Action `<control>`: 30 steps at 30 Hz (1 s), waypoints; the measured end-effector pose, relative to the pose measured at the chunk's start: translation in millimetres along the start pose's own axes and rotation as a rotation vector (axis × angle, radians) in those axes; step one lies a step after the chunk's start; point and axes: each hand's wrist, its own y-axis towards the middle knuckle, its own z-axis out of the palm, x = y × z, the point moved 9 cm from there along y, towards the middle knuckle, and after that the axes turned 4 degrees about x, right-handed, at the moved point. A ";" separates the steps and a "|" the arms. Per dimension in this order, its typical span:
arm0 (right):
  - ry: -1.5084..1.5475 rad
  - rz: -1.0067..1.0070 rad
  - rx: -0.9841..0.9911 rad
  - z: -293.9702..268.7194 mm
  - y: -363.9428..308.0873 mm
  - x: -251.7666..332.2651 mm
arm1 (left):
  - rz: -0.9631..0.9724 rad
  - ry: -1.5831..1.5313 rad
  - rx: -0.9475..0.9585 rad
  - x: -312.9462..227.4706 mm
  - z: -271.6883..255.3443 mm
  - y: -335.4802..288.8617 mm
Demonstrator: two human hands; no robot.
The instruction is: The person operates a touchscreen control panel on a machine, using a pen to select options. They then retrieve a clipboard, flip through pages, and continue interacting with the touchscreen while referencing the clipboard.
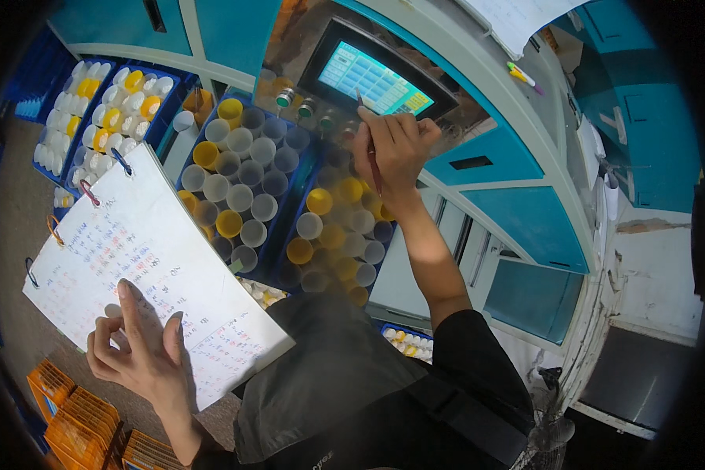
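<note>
A ring-bound notebook (219,301) with handwritten lines in blue and red lies tilted at the left, coloured rings along its upper left edge. My left hand (137,345) rests on its page, index finger stretched out to the writing and thumb apart, the other fingers bent. My right hand (395,153) is closed around a slim dark red pen (375,163). The pen's upper end points at the lit touchscreen (376,78), which shows a grid of blue fields in a black frame. Whether it touches the glass I cannot tell.
Blue crates (270,270) of upright white and yellow tubes stand below the screen, with more crates (74,117) at the far left. Round push buttons (285,97) sit beside the screen on the teal machine (517,219). Orange baskets (78,423) stand at lower left.
</note>
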 end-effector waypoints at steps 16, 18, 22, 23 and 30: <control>-0.029 0.027 -0.008 2.5 -9.1 -9.6 | 0.012 0.009 -0.013 -1.4 0.3 1.4; -0.032 0.043 0.018 4.9 -11.6 -11.1 | 0.019 0.014 -0.021 -1.7 -0.4 2.1; -0.034 0.017 0.030 6.5 -13.2 -7.6 | 0.015 0.003 -0.020 -1.4 -0.4 2.4; -0.045 0.019 0.037 7.2 -12.5 -7.8 | 0.012 0.003 -0.016 -1.4 -0.4 2.0; -0.032 0.040 -0.004 -0.7 -8.9 -11.9 | 0.017 0.018 -0.018 -2.9 -2.5 3.1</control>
